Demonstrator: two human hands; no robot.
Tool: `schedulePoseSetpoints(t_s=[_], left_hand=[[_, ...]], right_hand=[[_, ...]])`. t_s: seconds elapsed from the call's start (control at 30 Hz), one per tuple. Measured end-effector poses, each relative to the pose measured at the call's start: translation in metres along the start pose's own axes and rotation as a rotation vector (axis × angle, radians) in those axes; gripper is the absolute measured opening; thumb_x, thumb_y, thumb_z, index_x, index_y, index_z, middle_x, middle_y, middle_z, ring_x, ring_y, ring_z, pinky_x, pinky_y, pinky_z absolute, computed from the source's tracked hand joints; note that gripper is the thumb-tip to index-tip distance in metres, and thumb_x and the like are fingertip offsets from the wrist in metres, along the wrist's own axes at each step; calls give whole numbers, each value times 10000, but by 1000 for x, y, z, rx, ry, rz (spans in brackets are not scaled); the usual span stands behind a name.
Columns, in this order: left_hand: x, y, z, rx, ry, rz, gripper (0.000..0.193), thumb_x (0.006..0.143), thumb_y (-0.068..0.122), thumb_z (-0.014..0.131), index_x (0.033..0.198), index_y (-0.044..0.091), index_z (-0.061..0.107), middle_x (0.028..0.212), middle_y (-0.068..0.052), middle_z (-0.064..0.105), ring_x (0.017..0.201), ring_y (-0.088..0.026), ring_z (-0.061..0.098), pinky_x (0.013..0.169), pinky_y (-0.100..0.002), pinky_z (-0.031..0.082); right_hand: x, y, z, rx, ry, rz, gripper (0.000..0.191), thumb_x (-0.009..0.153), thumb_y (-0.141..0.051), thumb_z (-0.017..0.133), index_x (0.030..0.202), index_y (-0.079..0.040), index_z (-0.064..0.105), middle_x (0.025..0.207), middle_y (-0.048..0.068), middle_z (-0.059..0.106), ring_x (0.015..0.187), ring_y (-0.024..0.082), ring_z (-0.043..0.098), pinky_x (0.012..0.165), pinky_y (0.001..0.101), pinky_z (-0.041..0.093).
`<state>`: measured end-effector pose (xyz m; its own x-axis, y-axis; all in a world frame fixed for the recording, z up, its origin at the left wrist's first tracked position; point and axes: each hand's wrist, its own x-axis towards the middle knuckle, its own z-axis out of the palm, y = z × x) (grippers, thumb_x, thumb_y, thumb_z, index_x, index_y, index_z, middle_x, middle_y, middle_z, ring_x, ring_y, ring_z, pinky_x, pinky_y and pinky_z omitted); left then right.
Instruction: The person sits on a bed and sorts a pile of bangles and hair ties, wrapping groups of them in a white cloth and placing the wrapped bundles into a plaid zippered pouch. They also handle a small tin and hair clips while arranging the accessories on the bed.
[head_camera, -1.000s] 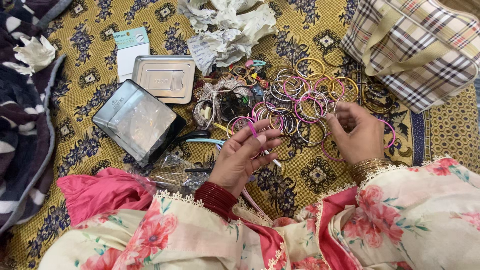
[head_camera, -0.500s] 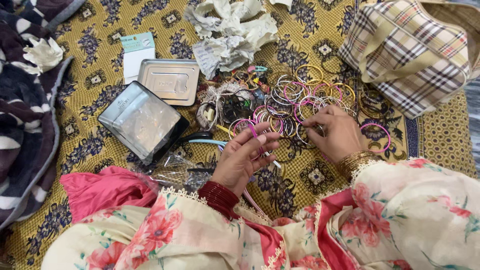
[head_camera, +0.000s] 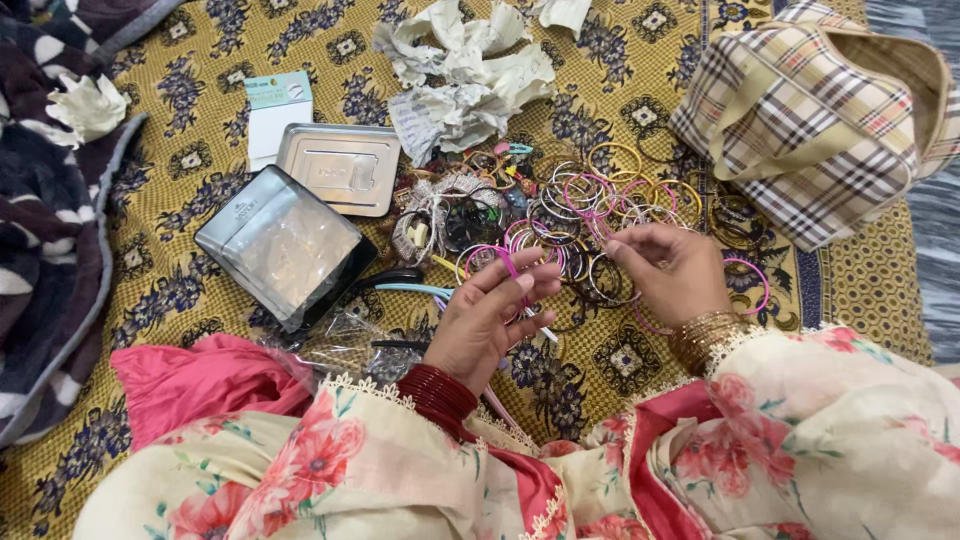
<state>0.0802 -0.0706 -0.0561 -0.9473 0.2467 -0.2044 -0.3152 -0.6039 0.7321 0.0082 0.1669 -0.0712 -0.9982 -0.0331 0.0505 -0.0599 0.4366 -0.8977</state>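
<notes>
Two hands over one big tangle of bangles, and the head view is all we get. Our left hand (head_camera: 487, 322) has its fingers (head_camera: 528, 278) pressed around a pink bangle (head_camera: 508, 266), holding it up just above the patterned bedspread (head_camera: 180, 290). Our right hand (head_camera: 672, 272) sits just beside it, fingertips pinched on a thin ring at the edge of the bangle pile (head_camera: 590, 205); exactly which ring we can't tell, it's too fine. Left of the pile lie an open tin box (head_camera: 285, 245) and its lid (head_camera: 340, 168), with crumpled paper (head_camera: 460, 75) above and a plaid bag (head_camera: 810, 120) to the right. Our take on doing this well: keep the pink one steady, lift only one ring at a time, and ease it clear so the neighbours don't snag.
</notes>
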Motion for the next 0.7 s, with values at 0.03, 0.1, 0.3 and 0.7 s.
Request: schedulePoseSetpoints(t_s=[0.03,0.1,0.3,0.7], left_hand=[[0,0,0,-8,4,4,413,1001,150,606,1400,47,579,1303,-96,692,1179,-162,668,937,-352,586],[1,1,1,-21,-30,20,412,1012,143,579,1410,40,570,1336,-98,678,1210,-166,656,953,-355,582],[0,2,2,-41,-52,2,424,1020,164,475,1412,23,553,1394,-113,642,1277,-188,615,1027,-399,550],[5,2,-10,-184,32,59,442,1063,333,440,1346,18,568,1334,-115,642,1239,-228,612,1017,-433,548]], right_hand=[[-2,-1,1,142,-20,14,167,924,-151,765,1051,-44,782,950,29,792,833,46,700,758,212,553],[-8,-2,3,247,-5,42,168,933,-133,754,1066,-32,777,961,34,778,836,46,682,754,216,542],[-29,-20,15,244,-57,-40,172,919,-124,760,1069,-43,782,963,22,784,833,43,684,752,201,555],[6,-58,19,187,-449,-139,200,928,-95,675,1112,-70,748,1022,4,753,888,43,667,776,233,560]])
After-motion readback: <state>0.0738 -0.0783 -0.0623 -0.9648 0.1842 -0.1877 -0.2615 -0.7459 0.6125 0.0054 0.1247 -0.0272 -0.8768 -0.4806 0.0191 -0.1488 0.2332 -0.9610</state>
